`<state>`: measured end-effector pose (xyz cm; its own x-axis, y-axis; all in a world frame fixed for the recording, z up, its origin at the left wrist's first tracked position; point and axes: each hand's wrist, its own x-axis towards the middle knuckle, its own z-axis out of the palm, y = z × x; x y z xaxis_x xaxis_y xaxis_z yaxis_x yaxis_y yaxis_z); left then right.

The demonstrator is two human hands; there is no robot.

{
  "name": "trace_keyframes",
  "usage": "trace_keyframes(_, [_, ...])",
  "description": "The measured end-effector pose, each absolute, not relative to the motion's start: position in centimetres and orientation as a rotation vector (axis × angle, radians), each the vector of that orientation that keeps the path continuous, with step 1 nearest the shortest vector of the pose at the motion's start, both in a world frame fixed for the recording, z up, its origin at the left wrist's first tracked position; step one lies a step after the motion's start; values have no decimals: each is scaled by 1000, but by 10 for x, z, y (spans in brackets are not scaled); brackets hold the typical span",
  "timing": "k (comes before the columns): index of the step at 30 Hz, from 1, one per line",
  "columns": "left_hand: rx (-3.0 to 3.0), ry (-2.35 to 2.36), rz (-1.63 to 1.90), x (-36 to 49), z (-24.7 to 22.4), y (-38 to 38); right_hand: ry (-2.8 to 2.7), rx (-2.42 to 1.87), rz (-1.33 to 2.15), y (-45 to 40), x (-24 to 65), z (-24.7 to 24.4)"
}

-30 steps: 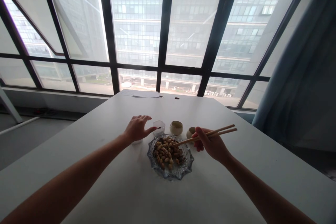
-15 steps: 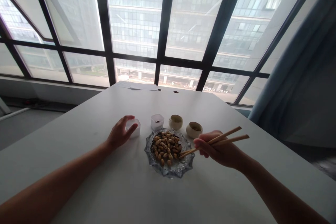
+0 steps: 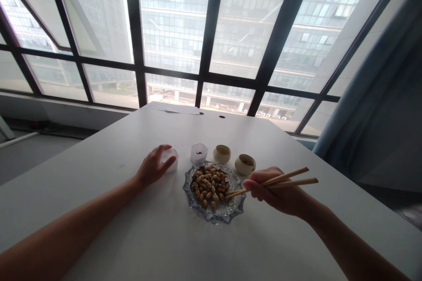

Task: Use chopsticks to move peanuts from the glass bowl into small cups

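Observation:
My right hand (image 3: 272,189) holds a pair of wooden chopsticks (image 3: 290,178), their tips down among the peanuts (image 3: 210,183) at the right side of the pile. The peanuts lie in a clear glass bowl (image 3: 227,216) with a jagged rim. My left hand (image 3: 154,164) curves round the left side of a small translucent cup (image 3: 171,161), thumb and fingers at its rim. Just behind the bowl stand a second translucent cup (image 3: 198,153) with a little dark stuff inside and two round beige cups (image 3: 222,154), (image 3: 245,165); the right one has something in it.
All of it rests on a white table (image 3: 138,237). White sheets of paper (image 3: 174,108) lie at the far edge, near two dark round spots. Beyond are large framed windows, with a blue-grey curtain (image 3: 372,79) on the right.
My right hand has dropped slightly, and the rear ends of the chopsticks are lower and a little farther right. Their tips remain in the bowl. My left hand stays at the cup.

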<state>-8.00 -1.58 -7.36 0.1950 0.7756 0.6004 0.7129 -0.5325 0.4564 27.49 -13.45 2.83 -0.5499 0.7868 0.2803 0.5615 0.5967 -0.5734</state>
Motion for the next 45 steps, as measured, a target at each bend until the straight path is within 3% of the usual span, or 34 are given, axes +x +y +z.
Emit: trace_keyframes(45, [2392,1488,1241,-80,-71,-17,-2213,-1036,586,-132,272,22])
